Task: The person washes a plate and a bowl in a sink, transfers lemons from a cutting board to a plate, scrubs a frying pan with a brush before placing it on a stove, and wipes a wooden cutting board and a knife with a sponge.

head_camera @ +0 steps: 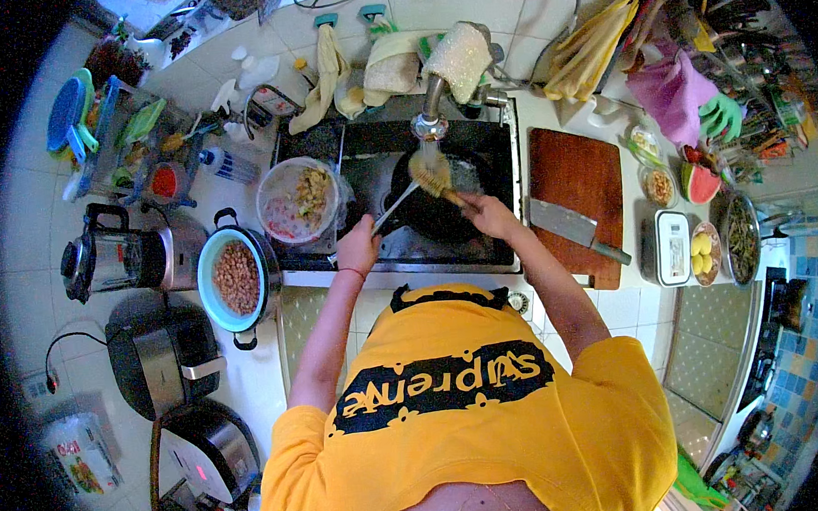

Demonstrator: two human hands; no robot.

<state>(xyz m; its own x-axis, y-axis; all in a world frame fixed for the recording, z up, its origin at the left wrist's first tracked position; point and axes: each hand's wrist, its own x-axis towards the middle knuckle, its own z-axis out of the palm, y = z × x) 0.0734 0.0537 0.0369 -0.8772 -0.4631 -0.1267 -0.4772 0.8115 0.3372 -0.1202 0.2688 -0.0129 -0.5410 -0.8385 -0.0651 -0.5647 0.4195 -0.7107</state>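
Note:
My left hand is closed around the pale handle of a utensil, whose head lies under the running faucet. In my right hand is the wooden handle of a brush, its bristles against the utensil's head, which they partly hide. Both are held over a dark wok in the black sink. A plastic bowl of food scraps sits at the sink's left side.
On the right, a cleaver lies across a wooden cutting board. A two-handled pot holding a light blue basin of beans or nuts stands left, near a blender. Cloths hang behind the faucet.

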